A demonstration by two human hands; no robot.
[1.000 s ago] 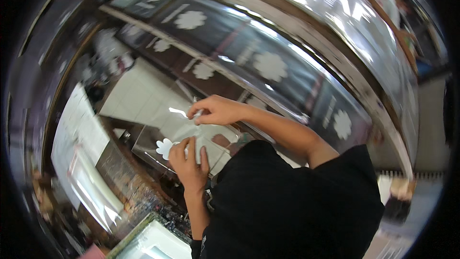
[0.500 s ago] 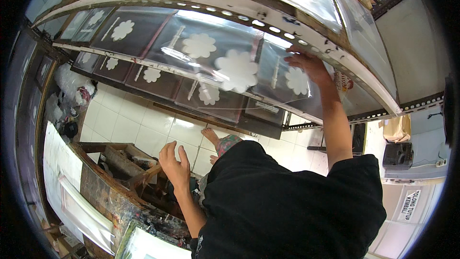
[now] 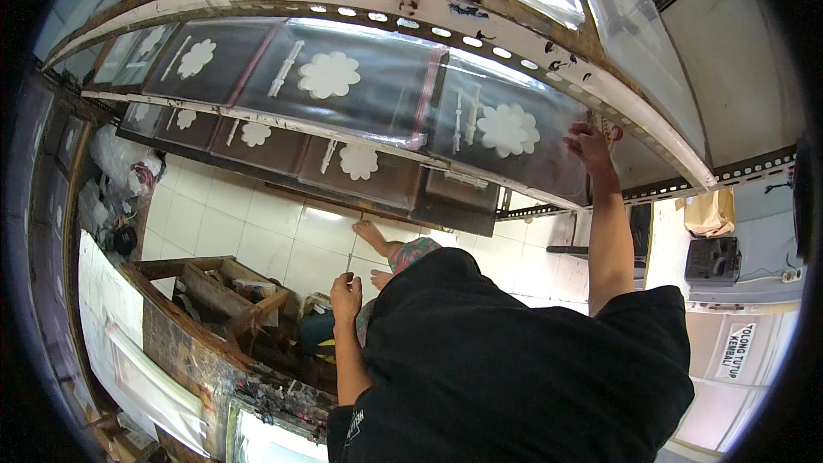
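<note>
The clear plastic sheet with white flower prints (image 3: 507, 130) lay at the right end of the rack shelf (image 3: 523, 188), its longer side seemingly along the front edge. The right hand (image 3: 588, 144), much the nearer, was at the sheet's right edge, fingers loosely bent; whether they gripped it could not be told. The left hand (image 3: 345, 298) hung well below the shelf's front edge, fingers curled nearly closed, their contents unclear.
</note>
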